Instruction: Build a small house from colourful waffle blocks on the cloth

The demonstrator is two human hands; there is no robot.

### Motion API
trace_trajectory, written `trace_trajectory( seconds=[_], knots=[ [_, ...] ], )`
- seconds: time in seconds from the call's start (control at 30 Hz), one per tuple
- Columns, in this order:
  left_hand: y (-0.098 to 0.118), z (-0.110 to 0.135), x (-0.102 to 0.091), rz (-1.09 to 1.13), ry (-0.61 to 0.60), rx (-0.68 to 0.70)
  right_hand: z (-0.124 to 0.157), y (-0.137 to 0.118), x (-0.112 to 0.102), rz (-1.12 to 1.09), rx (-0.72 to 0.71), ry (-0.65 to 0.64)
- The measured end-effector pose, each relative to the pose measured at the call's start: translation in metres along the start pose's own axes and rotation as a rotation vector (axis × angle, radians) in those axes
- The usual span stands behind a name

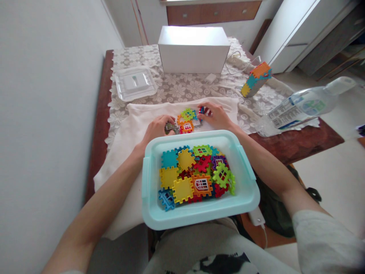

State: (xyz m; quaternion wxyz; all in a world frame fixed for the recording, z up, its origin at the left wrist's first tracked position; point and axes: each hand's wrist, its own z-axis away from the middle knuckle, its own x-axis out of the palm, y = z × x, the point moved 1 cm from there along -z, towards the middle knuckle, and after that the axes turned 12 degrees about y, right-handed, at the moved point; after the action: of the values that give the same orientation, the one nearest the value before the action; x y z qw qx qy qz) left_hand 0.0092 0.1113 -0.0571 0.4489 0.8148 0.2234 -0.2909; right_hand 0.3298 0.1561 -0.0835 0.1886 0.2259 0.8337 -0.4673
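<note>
My left hand (155, 128) is closed around a grey interlocking tile (170, 127) with a window-like grid, partly hidden by the fingers. To its right, on the white cloth (137, 123), lies a small cluster of tiles, among them a green window tile (188, 114) and an orange window tile (186, 127). At the right side of this cluster, my right hand (215, 115) pinches a small red and blue tile (201, 111) seen edge-on. Nearer to me, a light teal tub (199, 219) holds many loose tiles, including a yellow square tile (183, 190).
A white box (194, 59) stands at the back of the lace-covered table. At back left lies a clear plastic lid (135, 83). On the right are an upright block of joined tiles (255, 80) and a large clear bottle (305, 106). A wall (51, 95) rises on the left.
</note>
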Motion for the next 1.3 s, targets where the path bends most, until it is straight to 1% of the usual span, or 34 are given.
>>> trace_trajectory(
  seconds=[0.1, 0.2, 0.27, 0.43, 0.57, 0.67, 0.73, 0.8, 0.87, 0.97, 1.03, 1.1, 1.2, 1.3],
  knots=[
    [0.000, 0.002, -0.001, -0.010, -0.038, 0.053, -0.001, 0.001, -0.001, 0.000, -0.014, -0.005],
    [-0.001, 0.002, 0.000, -0.005, -0.036, 0.071, -0.001, 0.000, -0.002, 0.012, 0.006, -0.020],
    [-0.003, 0.002, 0.002, 0.025, -0.018, 0.054, -0.001, -0.001, -0.002, 0.016, 0.021, -0.027],
    [-0.011, -0.002, 0.008, 0.153, 0.032, -0.050, -0.001, -0.002, -0.001, 0.004, 0.019, -0.020],
    [-0.011, -0.005, 0.010, 0.242, 0.107, -0.068, -0.001, -0.002, -0.001, -0.010, 0.012, -0.017],
    [-0.010, -0.006, 0.010, 0.301, 0.194, -0.075, -0.001, -0.003, -0.002, -0.021, 0.008, -0.027],
    [-0.010, -0.006, 0.009, 0.352, 0.259, -0.108, -0.001, -0.003, -0.003, -0.019, 0.002, -0.027],
    [-0.012, -0.007, 0.008, 0.432, 0.310, -0.148, -0.001, -0.003, -0.003, -0.019, -0.006, -0.025],
    [-0.013, -0.009, 0.007, 0.539, 0.328, -0.171, -0.001, -0.003, -0.003, -0.022, -0.008, -0.025],
    [-0.012, -0.015, 0.002, 0.697, 0.281, -0.170, -0.001, -0.002, -0.001, -0.021, -0.006, -0.018],
    [-0.004, -0.020, -0.007, 0.787, 0.227, -0.152, -0.001, -0.002, -0.001, -0.013, -0.005, -0.015],
    [0.012, -0.023, -0.020, 0.860, 0.166, -0.119, 0.000, -0.002, -0.001, -0.010, -0.001, -0.015],
    [0.044, -0.023, -0.043, 0.912, 0.057, -0.053, 0.000, -0.001, 0.000, -0.028, 0.002, -0.006],
    [0.073, -0.021, -0.060, 0.920, -0.102, 0.031, -0.002, -0.004, 0.000, -0.105, 0.026, 0.034]
  ],
)
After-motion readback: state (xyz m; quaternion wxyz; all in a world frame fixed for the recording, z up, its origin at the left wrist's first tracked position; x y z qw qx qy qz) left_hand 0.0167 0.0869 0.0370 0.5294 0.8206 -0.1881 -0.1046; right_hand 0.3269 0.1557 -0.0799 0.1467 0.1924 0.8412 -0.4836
